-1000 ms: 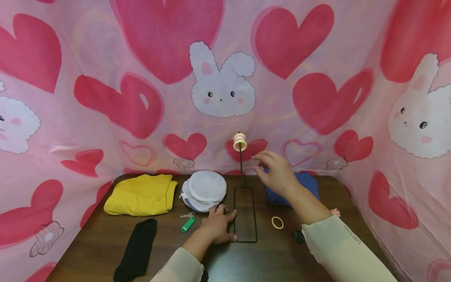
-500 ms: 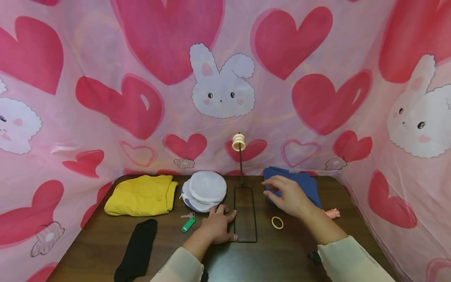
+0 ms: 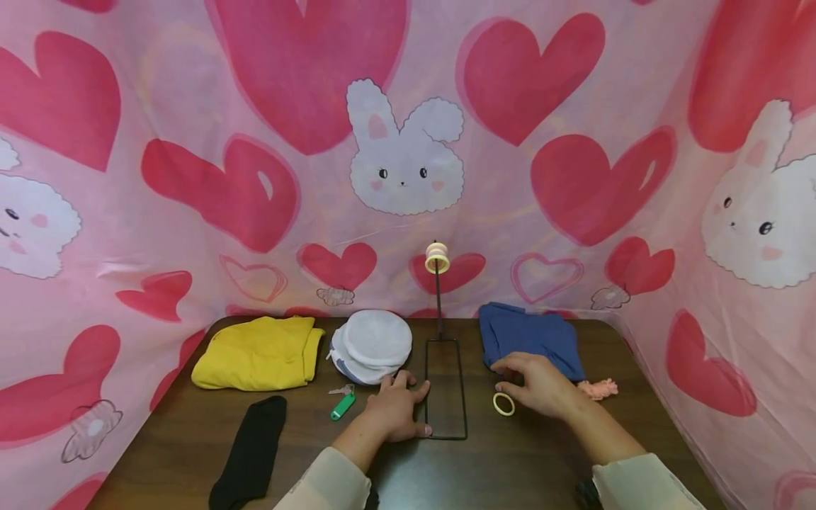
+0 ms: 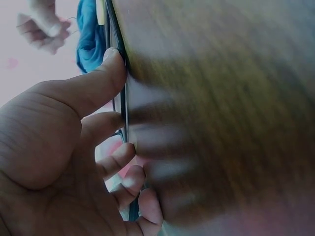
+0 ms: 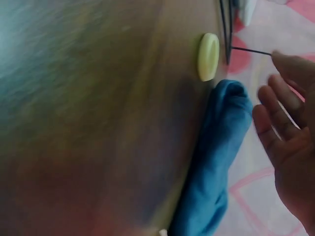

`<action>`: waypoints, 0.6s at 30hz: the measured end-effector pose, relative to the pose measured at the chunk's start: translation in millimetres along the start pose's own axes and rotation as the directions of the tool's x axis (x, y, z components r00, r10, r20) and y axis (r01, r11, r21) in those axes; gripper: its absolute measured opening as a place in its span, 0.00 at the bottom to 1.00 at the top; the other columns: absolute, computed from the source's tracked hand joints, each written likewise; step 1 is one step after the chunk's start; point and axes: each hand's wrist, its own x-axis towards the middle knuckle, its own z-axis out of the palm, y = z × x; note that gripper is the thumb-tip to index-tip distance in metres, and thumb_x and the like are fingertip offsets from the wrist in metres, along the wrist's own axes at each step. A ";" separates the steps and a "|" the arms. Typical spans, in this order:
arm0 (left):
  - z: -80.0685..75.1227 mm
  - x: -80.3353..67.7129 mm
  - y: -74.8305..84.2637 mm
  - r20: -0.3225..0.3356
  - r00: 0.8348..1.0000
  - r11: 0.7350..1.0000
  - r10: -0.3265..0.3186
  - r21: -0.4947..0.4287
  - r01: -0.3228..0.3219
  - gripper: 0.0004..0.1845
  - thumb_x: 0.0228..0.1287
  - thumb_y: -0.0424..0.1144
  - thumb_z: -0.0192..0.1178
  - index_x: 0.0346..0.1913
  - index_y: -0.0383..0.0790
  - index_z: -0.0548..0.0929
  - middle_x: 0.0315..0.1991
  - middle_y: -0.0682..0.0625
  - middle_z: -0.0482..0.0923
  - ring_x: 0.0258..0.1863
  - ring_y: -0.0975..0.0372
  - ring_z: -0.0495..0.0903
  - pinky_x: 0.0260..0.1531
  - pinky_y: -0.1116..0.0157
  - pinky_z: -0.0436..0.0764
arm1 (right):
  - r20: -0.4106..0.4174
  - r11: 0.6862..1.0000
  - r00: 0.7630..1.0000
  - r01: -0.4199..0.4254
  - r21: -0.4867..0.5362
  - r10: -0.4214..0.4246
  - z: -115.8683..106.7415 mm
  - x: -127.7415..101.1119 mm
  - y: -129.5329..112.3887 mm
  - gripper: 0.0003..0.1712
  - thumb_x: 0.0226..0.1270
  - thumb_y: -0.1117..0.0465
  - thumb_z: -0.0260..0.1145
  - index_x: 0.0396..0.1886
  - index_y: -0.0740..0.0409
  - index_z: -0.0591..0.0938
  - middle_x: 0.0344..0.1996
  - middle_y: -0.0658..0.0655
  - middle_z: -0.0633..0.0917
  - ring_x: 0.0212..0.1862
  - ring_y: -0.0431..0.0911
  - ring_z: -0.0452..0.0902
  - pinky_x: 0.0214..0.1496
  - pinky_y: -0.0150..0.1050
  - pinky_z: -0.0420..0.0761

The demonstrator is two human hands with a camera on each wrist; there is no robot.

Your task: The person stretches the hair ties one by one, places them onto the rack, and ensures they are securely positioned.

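My left hand rests on the table with its fingers spread. Its thumb and index fingertips lie at the left side of a black wire stand's base. From that base a thin rod rises at the back, and several pale yellow and pinkish rings hang near its top. On the table right of the stand lies a single pale yellow ring. Just above and right of it hovers my right hand, fingers relaxed and slightly bent, holding nothing. Behind that hand is a folded blue cloth.
Left of the stand are a white cap, a key with a green tag, a folded yellow cloth and a black sock. A coral-pink scrunchie-like item lies at the right. A pink heart-patterned curtain surrounds the table.
My right hand has come down and toward me from beside the stand's rod to just over the loose ring, uncovering the blue cloth. The left hand stays at the stand's base.
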 end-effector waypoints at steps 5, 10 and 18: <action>1.4 0.8 -1.4 -0.001 1.000 1.000 0.003 -0.001 -0.003 0.46 0.56 0.61 0.75 0.77 0.58 0.71 0.68 0.47 0.63 0.62 0.47 0.64 0.48 0.38 0.76 | 0.187 0.996 0.979 -0.089 0.009 0.086 2.8 -9.7 6.6 0.24 0.59 0.56 0.81 0.54 0.57 0.87 0.49 0.49 0.87 0.52 0.47 0.83 0.54 0.50 0.81; 2.4 1.4 -2.2 -0.004 1.000 1.000 0.004 0.001 -0.004 0.46 0.56 0.62 0.74 0.77 0.58 0.71 0.68 0.47 0.63 0.63 0.47 0.63 0.48 0.38 0.76 | 0.316 0.987 0.937 -0.158 0.009 0.147 4.1 -11.6 10.9 0.31 0.54 0.53 0.83 0.58 0.55 0.86 0.53 0.50 0.86 0.59 0.55 0.80 0.60 0.57 0.76; 2.6 3.0 -2.3 0.011 1.000 1.000 -0.006 0.003 0.006 0.46 0.56 0.62 0.74 0.78 0.59 0.70 0.68 0.48 0.63 0.63 0.47 0.63 0.48 0.38 0.76 | 0.348 0.988 0.926 -0.152 -0.015 0.148 4.6 -12.1 11.4 0.28 0.52 0.58 0.84 0.55 0.52 0.88 0.51 0.48 0.88 0.57 0.54 0.79 0.59 0.56 0.76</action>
